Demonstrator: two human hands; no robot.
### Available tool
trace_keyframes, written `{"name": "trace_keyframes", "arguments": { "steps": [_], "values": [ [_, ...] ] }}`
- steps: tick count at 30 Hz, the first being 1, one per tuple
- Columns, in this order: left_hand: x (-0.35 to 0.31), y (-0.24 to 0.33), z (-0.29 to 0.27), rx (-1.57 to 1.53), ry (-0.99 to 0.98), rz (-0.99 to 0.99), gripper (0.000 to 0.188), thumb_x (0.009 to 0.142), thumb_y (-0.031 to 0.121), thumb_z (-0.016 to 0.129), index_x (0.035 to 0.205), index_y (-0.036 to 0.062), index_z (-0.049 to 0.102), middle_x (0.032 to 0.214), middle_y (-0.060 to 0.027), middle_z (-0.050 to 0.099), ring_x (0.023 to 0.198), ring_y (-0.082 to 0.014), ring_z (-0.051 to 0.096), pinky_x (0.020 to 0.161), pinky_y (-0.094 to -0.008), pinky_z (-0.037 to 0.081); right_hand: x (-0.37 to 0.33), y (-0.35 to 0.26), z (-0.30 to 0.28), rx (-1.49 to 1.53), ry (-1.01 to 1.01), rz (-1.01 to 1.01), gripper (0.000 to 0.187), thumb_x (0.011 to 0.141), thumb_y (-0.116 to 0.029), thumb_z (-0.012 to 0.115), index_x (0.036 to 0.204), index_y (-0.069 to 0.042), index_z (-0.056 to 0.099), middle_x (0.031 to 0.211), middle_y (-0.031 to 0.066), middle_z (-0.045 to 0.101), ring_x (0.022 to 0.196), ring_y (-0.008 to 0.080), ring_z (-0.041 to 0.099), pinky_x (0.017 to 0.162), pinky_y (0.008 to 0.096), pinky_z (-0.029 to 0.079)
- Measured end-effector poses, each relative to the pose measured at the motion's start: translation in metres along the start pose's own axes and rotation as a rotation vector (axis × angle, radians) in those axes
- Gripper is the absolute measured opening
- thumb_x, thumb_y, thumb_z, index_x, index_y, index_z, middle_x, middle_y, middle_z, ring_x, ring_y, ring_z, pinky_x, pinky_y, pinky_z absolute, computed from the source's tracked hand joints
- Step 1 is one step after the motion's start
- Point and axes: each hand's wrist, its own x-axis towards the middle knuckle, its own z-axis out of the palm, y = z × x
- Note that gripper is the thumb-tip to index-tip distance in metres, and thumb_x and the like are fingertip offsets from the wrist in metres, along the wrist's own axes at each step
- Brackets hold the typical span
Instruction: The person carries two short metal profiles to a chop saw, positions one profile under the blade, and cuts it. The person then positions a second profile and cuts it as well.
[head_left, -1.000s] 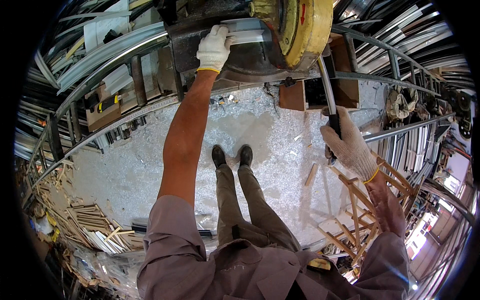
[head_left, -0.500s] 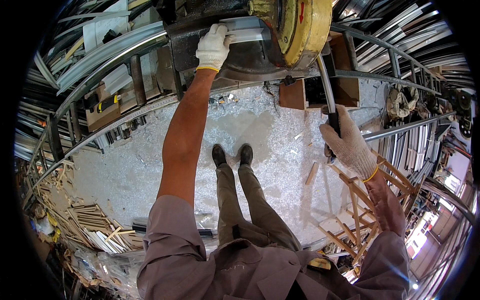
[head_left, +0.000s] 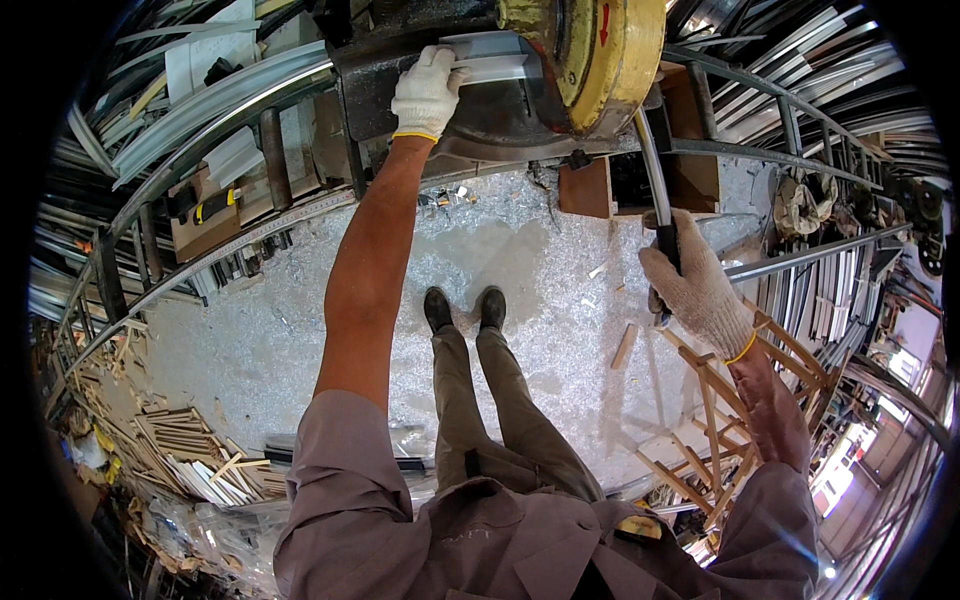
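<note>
Currently, item one: my left hand (head_left: 428, 92), gloved in white knit, fingers folded flat over the near end of a pale metal profile (head_left: 490, 58) that lies on the bed of the saw (head_left: 480, 110), its far end hidden behind the yellow guard (head_left: 600, 50). Item two: my right hand (head_left: 695, 290), same kind of glove, fingers wrapped tight round the dark grip of the lever (head_left: 655, 190), which runs up to the saw head. Item three: floor (head_left: 300, 330), covered in bright metal shavings, with a few short offcuts (head_left: 625, 345) beside my shoes (head_left: 465, 308). Item four: wooden frames (head_left: 720, 420) stacked just under my right forearm. Risks, as I judge them: the left fingers sit close to the guard, and a knit glove could snag and drag the hand in if the profile creeps sideways; I cannot tell whether a clamp holds the profile, so hand pressure alone may let it kick or twist under the blade. Pulling the lever unevenly could jam the cut. The shavings could make the floor slippery, and a slip while I lean on both arms would throw my weight toward the saw. The offcuts near my feet are a trip hazard, and the frames crowd my right elbow.
</note>
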Motion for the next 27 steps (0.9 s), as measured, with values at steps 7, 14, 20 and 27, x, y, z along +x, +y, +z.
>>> {"name": "trace_keyframes", "arguments": {
  "steps": [7, 14, 20, 27],
  "values": [
    [0.0011, -0.0002, 0.0010, 0.011, -0.007, 0.002, 0.028, 0.095, 0.033, 0.075, 0.105, 0.0082, 0.065, 0.112, -0.0123, 0.066, 0.084, -0.0418, 0.071, 0.068, -0.0506, 0.059, 0.0001, 0.0005, 0.0000, -0.011, 0.008, -0.002, 0.035, 0.105, -0.018, 0.056, 0.130, 0.003, 0.043, 0.074, 0.0029, 0.056, 0.059, 0.0115, 0.061, 0.052, 0.0311, 0.052],
    [0.0003, 0.0010, -0.0001, 0.007, -0.013, -0.002, 0.029, 0.094, 0.033, 0.076, 0.104, 0.0074, 0.065, 0.111, -0.0132, 0.065, 0.085, -0.0424, 0.070, 0.069, -0.0508, 0.058, -0.0001, 0.0001, 0.0021, 0.002, 0.017, 0.001, 0.036, 0.105, -0.017, 0.057, 0.131, 0.003, 0.043, 0.074, 0.0026, 0.056, 0.060, 0.0114, 0.061, 0.052, 0.0311, 0.052],
    [0.0012, 0.0000, 0.0017, -0.003, -0.018, -0.004, 0.029, 0.095, 0.032, 0.075, 0.105, 0.0072, 0.064, 0.110, -0.0136, 0.065, 0.087, -0.0427, 0.069, 0.071, -0.0511, 0.058, 0.0003, 0.0030, 0.0014, 0.026, 0.004, 0.007, 0.036, 0.105, -0.018, 0.057, 0.132, 0.003, 0.042, 0.074, 0.0023, 0.055, 0.059, 0.0112, 0.060, 0.052, 0.0311, 0.052],
    [0.0006, 0.0006, 0.0000, -0.011, -0.015, 0.000, 0.028, 0.095, 0.031, 0.075, 0.105, 0.0076, 0.064, 0.111, -0.0137, 0.064, 0.087, -0.0431, 0.069, 0.070, -0.0512, 0.058, 0.0013, 0.0024, 0.0021, 0.034, -0.006, 0.032, 0.037, 0.105, -0.018, 0.056, 0.132, 0.003, 0.042, 0.073, 0.0021, 0.055, 0.059, 0.0108, 0.059, 0.052, 0.0310, 0.051]
  ]
}}
